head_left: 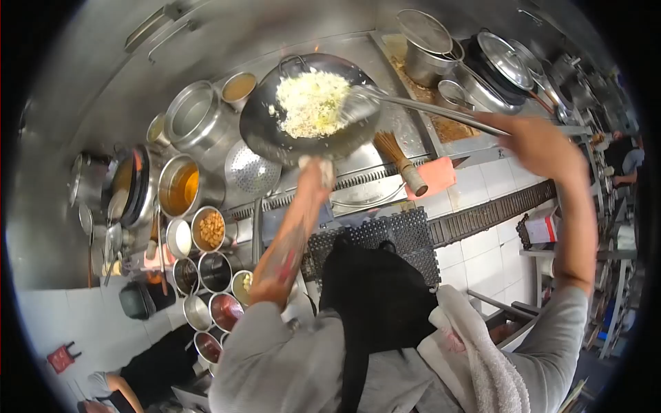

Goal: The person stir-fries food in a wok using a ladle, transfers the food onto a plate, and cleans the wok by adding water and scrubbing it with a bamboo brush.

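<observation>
A dark wok (265,127) sits over the stove with fried rice (311,102), pale with yellow egg-like bits, spread in it. My left hand (314,177) is closed on the wok's near edge, with a light folded cloth (322,165) between fingers and metal. My right hand (540,146), blurred by motion, wraps round the long metal handle of a wok spatula (441,109). The blurred head of that tool rests in the right side of the rice. On the wok's far rim stands a loop handle (292,63).
Left of the wok are a perforated skimmer (253,167), a pot of amber liquid (180,186) and several ingredient tins. A bamboo wok brush (401,162) and a pink cloth (434,176) lie to the right. Lidded pots (506,58) stand far right. Other people (138,375) are at the edges.
</observation>
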### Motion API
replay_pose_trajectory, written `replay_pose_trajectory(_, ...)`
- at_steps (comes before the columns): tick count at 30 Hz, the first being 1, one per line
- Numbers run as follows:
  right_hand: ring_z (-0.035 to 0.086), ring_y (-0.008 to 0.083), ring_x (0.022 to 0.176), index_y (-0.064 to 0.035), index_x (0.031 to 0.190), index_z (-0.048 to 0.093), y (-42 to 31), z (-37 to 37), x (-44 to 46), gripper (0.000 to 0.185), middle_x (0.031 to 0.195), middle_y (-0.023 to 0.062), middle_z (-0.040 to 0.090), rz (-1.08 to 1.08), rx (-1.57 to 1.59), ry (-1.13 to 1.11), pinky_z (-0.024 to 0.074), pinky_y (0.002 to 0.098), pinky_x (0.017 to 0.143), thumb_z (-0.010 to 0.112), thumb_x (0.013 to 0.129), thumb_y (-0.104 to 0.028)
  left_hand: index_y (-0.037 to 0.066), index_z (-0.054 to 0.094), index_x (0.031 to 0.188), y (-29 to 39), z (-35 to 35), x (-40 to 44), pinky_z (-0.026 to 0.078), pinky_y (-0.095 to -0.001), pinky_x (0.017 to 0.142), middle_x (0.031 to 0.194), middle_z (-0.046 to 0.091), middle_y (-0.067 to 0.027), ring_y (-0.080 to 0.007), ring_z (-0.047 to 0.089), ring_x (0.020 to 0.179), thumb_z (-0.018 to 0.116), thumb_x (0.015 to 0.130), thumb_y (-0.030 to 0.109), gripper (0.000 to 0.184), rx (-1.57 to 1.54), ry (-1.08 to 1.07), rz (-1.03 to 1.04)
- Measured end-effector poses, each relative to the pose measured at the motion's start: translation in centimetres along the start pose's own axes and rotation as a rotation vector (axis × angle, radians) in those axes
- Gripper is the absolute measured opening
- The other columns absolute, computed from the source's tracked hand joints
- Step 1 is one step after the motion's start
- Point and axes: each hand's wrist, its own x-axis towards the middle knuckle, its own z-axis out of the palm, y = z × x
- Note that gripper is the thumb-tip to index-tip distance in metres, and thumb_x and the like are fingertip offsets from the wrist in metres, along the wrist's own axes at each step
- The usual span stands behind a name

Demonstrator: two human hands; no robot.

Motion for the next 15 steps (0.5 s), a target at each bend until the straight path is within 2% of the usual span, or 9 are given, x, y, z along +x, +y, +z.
replay_pose_trajectory(2, 0.068, 0.0328, 0.086, -0.0237, 0.137, 0.056, 1.9, -2.5, -1.2, 0.048, 0.093, 0.0120, 0.071, -0.089, -0.039, 0.037, 0.0536, 0.0453, 0.076, 0.056, 0.091, -0.012, 0.009, 0.052, 0.099, 2.0, 5.7, -7.8, 0.055, -0.0338, 0.054, 0.079, 0.059, -0.0058, -0.0200, 0.063, 0.069, 0.042, 0.103, 0.023, 0.017, -0.133, 0.061, -0.010)
replay_pose_trajectory(4, 0.068, 0.0320, 0.092, -0.0233, 0.134, 0.060, -0.8, -3.7, -0.2, 0.044, 0.102, 0.0125, 0.070, -0.006, -0.077, -0.194, 0.0530, 0.0455, 0.077, 0.059, 0.091, -0.016, 0.007, 0.052, 0.101, 4.3, 8.6, -10.4, 0.058, -0.0347, 0.059, 0.083, 0.061, -0.0073, -0.0216, 0.063, 0.072, 0.042, 0.103, 0.021, 0.017, -0.258, 0.160, -0.034)
replay_pose_trajectory(5, 0.068, 0.0330, 0.092, -0.0231, 0.133, 0.060, -2.2, -1.6, 1.8, 0.044, 0.103, 0.0130, 0.070, -0.030, -0.007, -0.151, 0.0530, 0.0463, 0.078, 0.059, 0.090, -0.017, 0.007, 0.053, 0.103, 5.0, 7.4, -6.5, 0.060, -0.0363, 0.067, 0.088, 0.061, -0.0089, -0.0228, 0.064, 0.076, 0.044, 0.102, 0.018, 0.015, -0.229, 0.054, -0.010)
replay_pose_trajectory(8, 0.068, 0.0367, 0.093, -0.0194, 0.135, 0.058, -5.8, 9.0, 11.7, 0.047, 0.096, 0.0166, 0.071, -0.100, 0.029, -0.032, 0.0543, 0.0488, 0.081, 0.052, 0.089, -0.009, 0.005, 0.053, 0.106, 0.7, 4.2, 3.0, 0.059, -0.0366, 0.071, 0.096, 0.064, -0.0114, -0.0242, 0.066, 0.082, 0.047, 0.101, 0.016, 0.014, -0.230, 0.068, 0.014)
replay_pose_trajectory(9, 0.069, 0.0348, 0.090, -0.0186, 0.137, 0.057, -8.2, 11.3, 13.7, 0.048, 0.095, 0.0189, 0.071, 0.056, -0.007, -0.063, 0.0555, 0.0474, 0.078, 0.050, 0.090, -0.008, 0.004, 0.053, 0.109, -2.0, 2.3, 4.8, 0.059, -0.0363, 0.072, 0.101, 0.064, -0.0123, -0.0245, 0.066, 0.085, 0.047, 0.100, 0.013, 0.014, -0.141, 0.048, 0.104)
replay_pose_trajectory(10, 0.069, 0.0348, 0.090, -0.0186, 0.137, 0.057, -8.6, 13.0, 13.8, 0.048, 0.095, 0.0189, 0.071, 0.064, -0.011, -0.066, 0.0555, 0.0474, 0.078, 0.050, 0.090, -0.008, 0.003, 0.053, 0.111, -3.8, 1.5, 5.1, 0.058, -0.0359, 0.073, 0.106, 0.064, -0.0132, -0.0249, 0.067, 0.088, 0.048, 0.098, 0.010, 0.016, -0.057, 0.028, 0.197)
replay_pose_trajectory(11, 0.070, 0.0343, 0.088, -0.0205, 0.137, 0.056, -9.1, 14.3, 13.6, 0.048, 0.094, 0.0195, 0.070, 0.090, 0.028, 0.001, 0.0559, 0.0465, 0.077, 0.050, 0.091, -0.010, 0.003, 0.053, 0.111, -5.3, 0.9, 3.3, 0.058, -0.0359, 0.073, 0.106, 0.064, -0.0132, -0.0249, 0.067, 0.088, 0.048, 0.098, 0.010, 0.016, -0.058, 0.027, 0.194)
replay_pose_trajectory(13, 0.070, 0.0336, 0.084, -0.0241, 0.139, 0.055, -8.8, 11.8, 12.7, 0.049, 0.091, 0.0194, 0.070, 0.115, 0.031, 0.065, 0.0563, 0.0453, 0.076, 0.051, 0.092, -0.011, 0.002, 0.052, 0.118, -6.9, 0.5, 0.0, 0.057, -0.0358, 0.073, 0.111, 0.065, -0.0131, -0.0239, 0.067, 0.091, 0.050, 0.093, 0.006, 0.025, -0.002, 0.006, 0.378)
replay_pose_trajectory(15, 0.070, 0.0328, 0.082, -0.0260, 0.139, 0.055, -6.9, 5.6, 9.6, 0.050, 0.090, 0.0181, 0.071, 0.049, -0.031, -0.003, 0.0563, 0.0444, 0.075, 0.054, 0.092, -0.011, 0.003, 0.051, 0.123, -5.6, -0.6, 1.8, 0.057, -0.0334, 0.067, 0.108, 0.065, -0.0120, -0.0205, 0.066, 0.085, 0.051, 0.091, 0.006, 0.033, 0.008, 0.120, 0.357)
